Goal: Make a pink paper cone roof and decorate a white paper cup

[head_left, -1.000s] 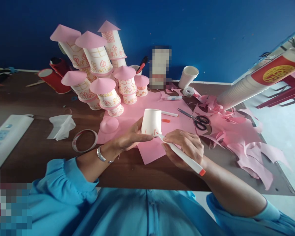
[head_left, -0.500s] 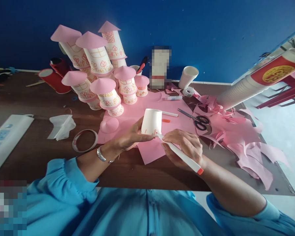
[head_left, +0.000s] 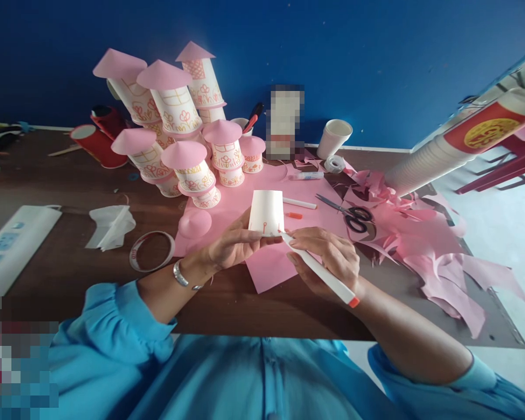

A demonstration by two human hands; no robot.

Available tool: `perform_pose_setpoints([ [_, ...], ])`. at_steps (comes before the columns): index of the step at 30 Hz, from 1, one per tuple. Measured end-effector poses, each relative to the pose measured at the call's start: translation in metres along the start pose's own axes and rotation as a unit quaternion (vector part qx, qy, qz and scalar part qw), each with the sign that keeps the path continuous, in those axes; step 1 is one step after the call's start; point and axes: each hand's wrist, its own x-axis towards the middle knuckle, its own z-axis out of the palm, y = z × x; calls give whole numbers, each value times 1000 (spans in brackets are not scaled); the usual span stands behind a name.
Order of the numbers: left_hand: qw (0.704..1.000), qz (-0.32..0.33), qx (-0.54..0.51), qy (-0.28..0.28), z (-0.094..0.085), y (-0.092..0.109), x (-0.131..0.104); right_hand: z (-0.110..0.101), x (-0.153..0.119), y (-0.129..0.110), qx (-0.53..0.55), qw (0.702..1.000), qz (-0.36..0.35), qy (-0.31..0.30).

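Note:
My left hand (head_left: 233, 245) holds a small white paper cup (head_left: 266, 210), its fingers closed around the lower side. Short orange marks run along the cup's lower edge. In my right hand (head_left: 326, 256) is a white marker pen (head_left: 326, 277) with an orange end, gripped like a pencil. Its tip touches the cup near the lower right edge. Just behind the cup lie an orange pen cap (head_left: 294, 216) and another white marker (head_left: 300, 203). Pink paper (head_left: 271, 268) lies below the hands, and a small pink paper cone (head_left: 195, 224) rests left of the cup.
Decorated paper-cup towers (head_left: 170, 105) with pink cone roofs stand at the back left. Scissors (head_left: 347, 213) lie to the right, beside pink paper scraps (head_left: 437, 245). A tape roll (head_left: 152, 252) lies left of my left hand. A stack of cups (head_left: 437, 157) leans at the right.
The cup has turned in my left hand, carrying its orange marks to the left. The marker tip has moved to a spot near the cup's right edge.

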Motion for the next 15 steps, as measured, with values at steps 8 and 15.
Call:
perform_pose_setpoints([
  [8, 996, -6, 89, -7, 0, 4, -1, 0, 0, -1, 4, 1000, 3, 3],
  [15, 992, -29, 121, 29, 9, 9, -1, -1, 0, -2, 0, 1000, 3, -10],
])
